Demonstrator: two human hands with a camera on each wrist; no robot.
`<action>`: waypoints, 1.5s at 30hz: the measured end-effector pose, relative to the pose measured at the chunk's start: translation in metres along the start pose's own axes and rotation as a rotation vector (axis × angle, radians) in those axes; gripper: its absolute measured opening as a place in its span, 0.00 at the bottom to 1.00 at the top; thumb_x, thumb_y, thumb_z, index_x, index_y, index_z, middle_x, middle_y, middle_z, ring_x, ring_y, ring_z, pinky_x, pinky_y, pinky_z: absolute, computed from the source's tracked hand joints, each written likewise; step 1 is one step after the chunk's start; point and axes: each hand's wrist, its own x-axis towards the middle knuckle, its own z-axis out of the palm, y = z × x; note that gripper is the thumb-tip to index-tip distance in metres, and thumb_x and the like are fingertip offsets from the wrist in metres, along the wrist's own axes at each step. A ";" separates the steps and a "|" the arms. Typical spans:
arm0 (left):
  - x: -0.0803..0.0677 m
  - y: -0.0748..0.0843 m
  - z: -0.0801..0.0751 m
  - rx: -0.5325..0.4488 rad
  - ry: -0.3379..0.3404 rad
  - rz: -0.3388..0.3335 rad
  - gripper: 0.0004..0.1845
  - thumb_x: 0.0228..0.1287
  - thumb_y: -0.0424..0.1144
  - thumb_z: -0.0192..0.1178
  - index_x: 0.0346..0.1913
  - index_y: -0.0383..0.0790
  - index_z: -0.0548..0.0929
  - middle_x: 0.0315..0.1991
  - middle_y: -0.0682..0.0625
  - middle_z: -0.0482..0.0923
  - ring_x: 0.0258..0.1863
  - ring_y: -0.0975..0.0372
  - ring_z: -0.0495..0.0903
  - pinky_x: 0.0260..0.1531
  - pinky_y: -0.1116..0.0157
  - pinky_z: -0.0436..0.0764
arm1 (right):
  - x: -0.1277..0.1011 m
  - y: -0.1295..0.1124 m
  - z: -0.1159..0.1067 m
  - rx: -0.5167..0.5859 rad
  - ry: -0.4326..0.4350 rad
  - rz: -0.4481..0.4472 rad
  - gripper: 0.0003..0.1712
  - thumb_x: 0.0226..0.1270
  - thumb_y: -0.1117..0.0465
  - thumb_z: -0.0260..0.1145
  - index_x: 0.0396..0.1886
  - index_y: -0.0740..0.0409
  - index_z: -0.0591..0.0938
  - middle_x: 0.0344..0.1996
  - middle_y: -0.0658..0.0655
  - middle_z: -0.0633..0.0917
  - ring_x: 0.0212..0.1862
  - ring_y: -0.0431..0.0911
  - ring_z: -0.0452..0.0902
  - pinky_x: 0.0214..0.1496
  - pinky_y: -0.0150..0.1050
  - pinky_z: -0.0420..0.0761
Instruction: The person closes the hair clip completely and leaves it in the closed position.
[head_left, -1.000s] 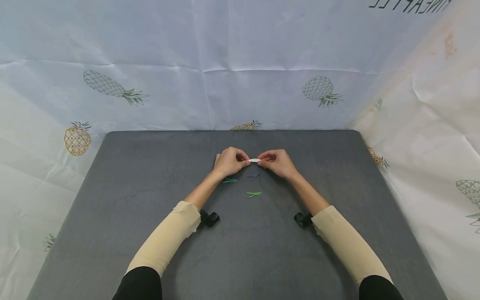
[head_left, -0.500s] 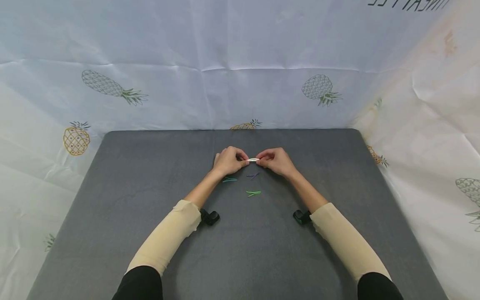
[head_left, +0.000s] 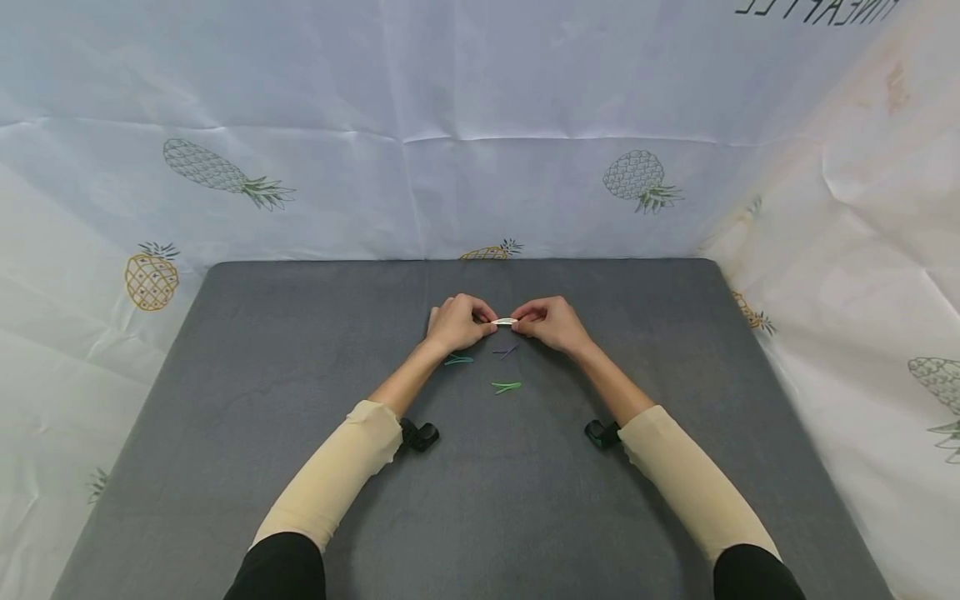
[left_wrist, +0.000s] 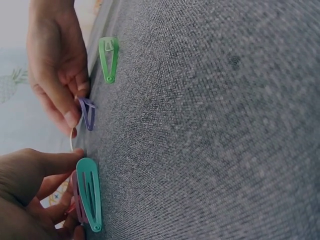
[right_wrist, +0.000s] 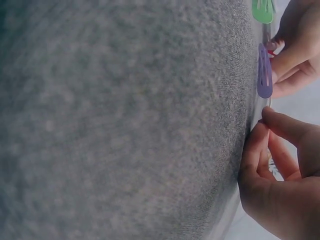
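Pinching white hair clip (head_left: 506, 321) at both ends, left hand (head_left: 454, 323) and right hand (head_left: 553, 324); I press evenly, seemingly snapping it, clear of purple clip (head_left: 507, 351).

One piece of lettering shows, in the head view only — dark capitals printed on the white pineapple-patterned backdrop cloth (head_left: 480, 125), at its top right corner (head_left: 817, 8). The picture's upper edge cuts the letters off, so only their lower parts show, and they appear upside down or mirrored. They could spell "PINEAPPLE", matching the fruit drawings on the cloth, but the word cannot be read with certainty. No writing, brand, number or sign can be read anywhere else — neither wrist view shows any lettering.
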 end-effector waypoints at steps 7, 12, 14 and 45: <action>-0.001 0.001 0.000 0.005 -0.003 -0.004 0.04 0.72 0.43 0.74 0.44 0.50 0.96 0.41 0.52 0.93 0.38 0.58 0.85 0.39 0.61 0.64 | 0.000 -0.001 0.001 -0.014 -0.005 0.006 0.11 0.73 0.64 0.74 0.50 0.62 0.93 0.37 0.64 0.93 0.30 0.40 0.84 0.35 0.31 0.79; -0.002 0.002 0.000 0.019 -0.003 -0.006 0.05 0.71 0.43 0.74 0.45 0.50 0.96 0.42 0.52 0.93 0.39 0.57 0.85 0.38 0.60 0.66 | 0.000 -0.002 0.002 -0.018 -0.009 0.016 0.11 0.73 0.64 0.74 0.51 0.62 0.93 0.37 0.63 0.93 0.31 0.40 0.84 0.35 0.30 0.79; -0.002 0.002 0.000 0.023 -0.002 -0.009 0.05 0.71 0.43 0.74 0.45 0.50 0.96 0.42 0.53 0.94 0.39 0.57 0.86 0.38 0.60 0.66 | -0.001 -0.003 0.002 -0.019 -0.010 0.020 0.11 0.73 0.64 0.74 0.51 0.62 0.93 0.37 0.63 0.93 0.31 0.40 0.84 0.35 0.30 0.79; -0.005 0.001 -0.003 -0.028 -0.012 0.002 0.06 0.72 0.42 0.74 0.47 0.48 0.95 0.46 0.50 0.93 0.45 0.55 0.87 0.45 0.56 0.70 | -0.004 -0.001 0.000 0.049 -0.014 -0.015 0.13 0.75 0.64 0.73 0.54 0.63 0.91 0.40 0.66 0.93 0.34 0.41 0.87 0.39 0.31 0.83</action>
